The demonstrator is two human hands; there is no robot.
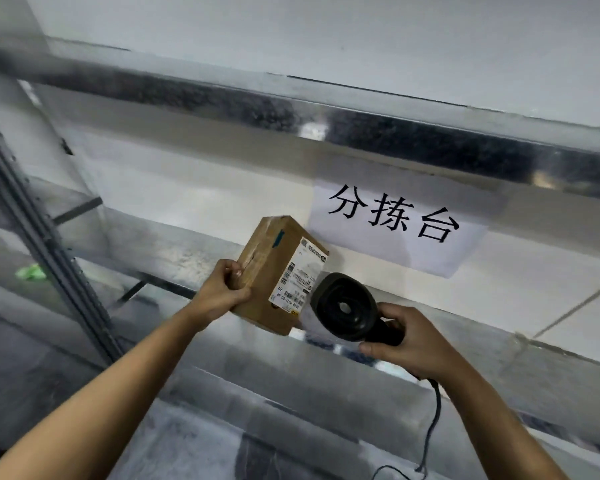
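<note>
My left hand (222, 289) grips the lower left corner of a small brown cardboard box (267, 268) and holds it up, tilted, in the middle of the view. A white shipping label (300, 271) with barcodes covers the box's right face. My right hand (413, 341) grips the handle of a black handheld barcode scanner (347, 308). The scanner's round head sits right next to the label's lower edge. A black cable (433, 420) runs down from the scanner's handle past my right wrist.
A metal shelf rail (361, 129) crosses the view above the box. A white paper sign (395, 220) with black characters hangs on the wall behind. A lower metal ledge (153, 251) runs under the hands, and a grey upright post (42, 237) stands at the left.
</note>
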